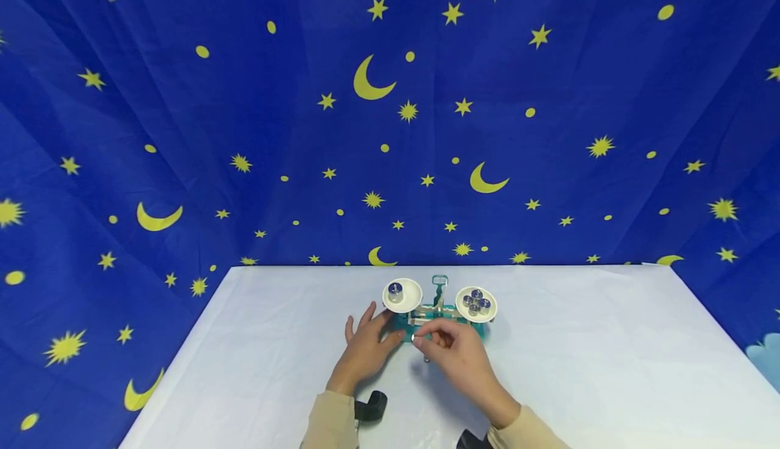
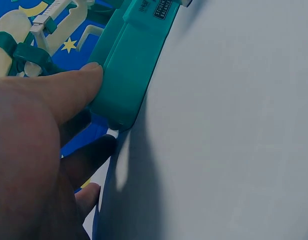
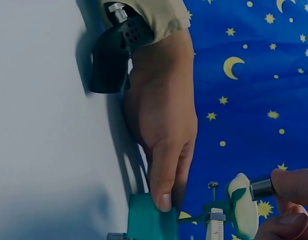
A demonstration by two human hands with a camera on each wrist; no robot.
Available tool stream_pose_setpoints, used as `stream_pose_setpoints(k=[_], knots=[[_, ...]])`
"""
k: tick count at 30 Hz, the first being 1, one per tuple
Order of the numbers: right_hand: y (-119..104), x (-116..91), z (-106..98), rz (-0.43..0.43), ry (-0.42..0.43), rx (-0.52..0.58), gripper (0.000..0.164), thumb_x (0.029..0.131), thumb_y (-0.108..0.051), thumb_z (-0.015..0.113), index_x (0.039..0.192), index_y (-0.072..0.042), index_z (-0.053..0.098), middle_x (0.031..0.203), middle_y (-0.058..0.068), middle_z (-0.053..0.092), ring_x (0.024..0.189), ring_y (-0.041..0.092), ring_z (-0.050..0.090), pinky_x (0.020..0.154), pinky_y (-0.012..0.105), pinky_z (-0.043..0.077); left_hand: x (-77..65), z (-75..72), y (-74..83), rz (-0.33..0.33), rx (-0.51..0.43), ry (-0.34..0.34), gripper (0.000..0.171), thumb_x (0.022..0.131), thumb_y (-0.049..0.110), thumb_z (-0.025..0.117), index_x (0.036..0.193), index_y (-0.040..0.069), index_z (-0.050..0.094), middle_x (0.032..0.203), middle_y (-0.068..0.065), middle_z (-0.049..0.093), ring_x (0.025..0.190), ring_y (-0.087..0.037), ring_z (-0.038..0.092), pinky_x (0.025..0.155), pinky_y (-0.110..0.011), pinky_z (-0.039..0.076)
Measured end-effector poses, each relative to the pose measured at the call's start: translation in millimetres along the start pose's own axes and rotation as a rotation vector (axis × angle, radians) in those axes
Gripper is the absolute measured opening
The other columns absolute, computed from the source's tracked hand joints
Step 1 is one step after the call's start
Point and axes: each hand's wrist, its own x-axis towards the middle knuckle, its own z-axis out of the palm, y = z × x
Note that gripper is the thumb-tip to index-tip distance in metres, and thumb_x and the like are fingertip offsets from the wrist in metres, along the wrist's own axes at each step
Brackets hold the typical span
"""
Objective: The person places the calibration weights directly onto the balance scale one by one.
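A teal balance scale (image 1: 440, 293) stands on the table with two white pans. One metal weight (image 1: 395, 292) sits in the left pan (image 1: 414, 294), several smaller weights (image 1: 477, 294) in the right pan (image 1: 461, 312). My left hand (image 1: 364, 353) grips the left end of the teal base (image 2: 131, 60), its thumb (image 2: 86, 82) against the base. In front of the scale my right hand (image 1: 460, 361) pinches a small silvery piece (image 1: 414, 338) between thumb and index finger. In the right wrist view the right fingers (image 3: 296, 186) overlap the left pan's weight (image 3: 261, 188).
White cloth covers the table (image 1: 597, 368). Behind it hangs a blue curtain (image 1: 426, 137) with yellow moons and stars. Black wrist devices (image 1: 373, 407) show at both beige sleeves (image 1: 332, 418).
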Motion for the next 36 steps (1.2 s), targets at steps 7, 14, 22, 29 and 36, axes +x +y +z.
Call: stream_pose_setpoints(k=[7, 14, 22, 29, 36], knots=[[-4, 4, 5, -0.038, 0.022, -0.003, 0.007, 0.084, -0.006, 0.079, 0.087, -0.012, 0.076, 0.066, -0.002, 0.053, 0.056, 0.007, 0.045, 0.050, 0.017, 0.035, -0.5, -0.9, 1.2, 0.011, 0.001, 0.007, 0.055, 0.099, 0.040, 0.061, 0.144, 0.009, 0.055, 0.146, -0.008, 0.055, 0.149, -0.040, 0.025, 0.114, -0.070, -0.004], [-7, 6, 8, -0.077, 0.030, 0.035, 0.007, 0.085, -0.005, 0.079, 0.087, -0.011, 0.077, 0.065, -0.002, 0.053, 0.056, 0.007, 0.045, 0.049, 0.017, 0.035, -0.8, -1.1, 1.7, 0.022, 0.002, 0.018, 0.054, 0.099, 0.039, 0.061, 0.144, 0.009, 0.056, 0.146, -0.008, 0.056, 0.148, -0.040, 0.027, 0.114, -0.070, -0.003], [-10, 10, 13, -0.111, 0.043, 0.051, 0.008, 0.085, -0.005, 0.079, 0.086, -0.013, 0.077, 0.065, -0.002, 0.052, 0.055, 0.007, 0.046, 0.048, 0.017, 0.035, -1.1, -0.5, 1.5, 0.023, 0.001, 0.018, 0.055, 0.099, 0.043, 0.060, 0.144, 0.010, 0.056, 0.146, -0.007, 0.056, 0.148, -0.040, 0.026, 0.113, -0.071, -0.003], [-13, 14, 17, -0.088, 0.064, 0.048, 0.008, 0.085, -0.005, 0.078, 0.086, -0.012, 0.076, 0.066, -0.003, 0.053, 0.057, 0.007, 0.046, 0.048, 0.018, 0.035, -1.3, -0.2, 1.4, 0.011, 0.018, 0.014, 0.058, 0.100, 0.048, 0.057, 0.145, 0.011, 0.055, 0.147, -0.006, 0.055, 0.149, -0.040, 0.026, 0.114, -0.071, -0.003], [-12, 17, 22, -0.110, 0.094, 0.048, 0.006, 0.085, -0.005, 0.078, 0.087, -0.010, 0.076, 0.067, -0.002, 0.053, 0.058, 0.007, 0.046, 0.048, 0.018, 0.036, -1.4, -0.9, 1.8, 0.019, 0.025, 0.016, 0.056, 0.099, 0.043, 0.060, 0.144, 0.010, 0.055, 0.147, -0.007, 0.055, 0.148, -0.040, 0.027, 0.113, -0.071, -0.002]])
